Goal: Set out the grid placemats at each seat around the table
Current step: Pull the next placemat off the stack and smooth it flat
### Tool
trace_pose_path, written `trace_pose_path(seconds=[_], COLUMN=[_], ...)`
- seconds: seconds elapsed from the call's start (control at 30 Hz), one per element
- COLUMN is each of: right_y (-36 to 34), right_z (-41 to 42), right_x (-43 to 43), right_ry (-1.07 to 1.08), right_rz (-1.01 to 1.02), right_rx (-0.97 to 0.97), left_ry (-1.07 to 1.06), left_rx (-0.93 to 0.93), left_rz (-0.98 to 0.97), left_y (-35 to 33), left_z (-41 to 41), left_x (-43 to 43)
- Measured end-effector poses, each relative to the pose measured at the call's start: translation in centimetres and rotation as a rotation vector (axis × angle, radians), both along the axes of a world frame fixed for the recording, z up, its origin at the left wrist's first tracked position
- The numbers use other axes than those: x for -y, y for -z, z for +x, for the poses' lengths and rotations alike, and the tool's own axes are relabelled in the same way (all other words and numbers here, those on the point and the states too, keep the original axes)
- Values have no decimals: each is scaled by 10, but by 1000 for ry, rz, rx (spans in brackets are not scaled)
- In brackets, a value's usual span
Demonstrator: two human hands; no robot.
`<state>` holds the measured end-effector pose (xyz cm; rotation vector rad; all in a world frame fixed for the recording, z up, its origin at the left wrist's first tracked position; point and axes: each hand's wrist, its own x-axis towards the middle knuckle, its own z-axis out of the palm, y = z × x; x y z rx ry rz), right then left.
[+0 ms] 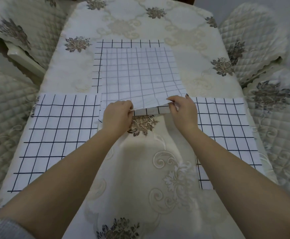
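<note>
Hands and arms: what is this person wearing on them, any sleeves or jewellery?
Both forearms are bare. A grey knit sleeve shows at the left arm's upper end. No ring or watch shows on the left hand or right hand; one right fingernail looks dark.

A cream floral tablecloth (pixel 123 18) lies between 4 quilted chairs (pixel 252 31), 2 on each side.

Wears a grey knit sleeve (pixel 4 228) on the left arm, far back from the grip, with faint paler lines running through the fabric. Shows both forearms bare along their whole visible length, forward to the left hand (pixel 117 116) and the right hand (pixel 183 112). Carries dark polish on a right fingernail (pixel 187 95), at the far side of the grip.
</note>
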<state>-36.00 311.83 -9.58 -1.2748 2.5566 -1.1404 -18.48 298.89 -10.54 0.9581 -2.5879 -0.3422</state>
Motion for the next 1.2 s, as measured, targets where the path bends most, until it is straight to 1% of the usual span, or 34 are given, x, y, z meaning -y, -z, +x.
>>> trace_pose_path(seconds=[0.1,0.2,0.3,0.37,0.53,0.73,0.8,0.87,1.03,1.2], right_y=[-10,-15,-20,-25,-35,-47,-54,-61,-71,-68], right_z=[-4,-9,-11,-8,-1,5,10,15,27,37], right_x=[-8,-23,-38,-48,-72,-89,-96,-103,-122,-137], right_ry=[-7,22,65,98,185,190,178,155,103,114], right_rz=[3,19,37,33,-22,-177,-240,-264,-245,-165], right_rx=[-48,-43,-11,8,171,472,561,600,618,590], left_ry=[-83,-162,-250,-261,-282,-335,-320,-300,-285,-254], left_rx=[-11,-99,-227,-311,-432,-573,-591,-596,-566,-542], left_rz=[13,47,215,333,492,665,697,714,654,724], left_y=[-5,-17,-29,-36,-53,-71,-77,-82,-91,-85], left_z=[21,39,52,59,75,91,98,105,121,138], left_x=[5,9,12,13,9,-3,-8,-14,-28,-37])
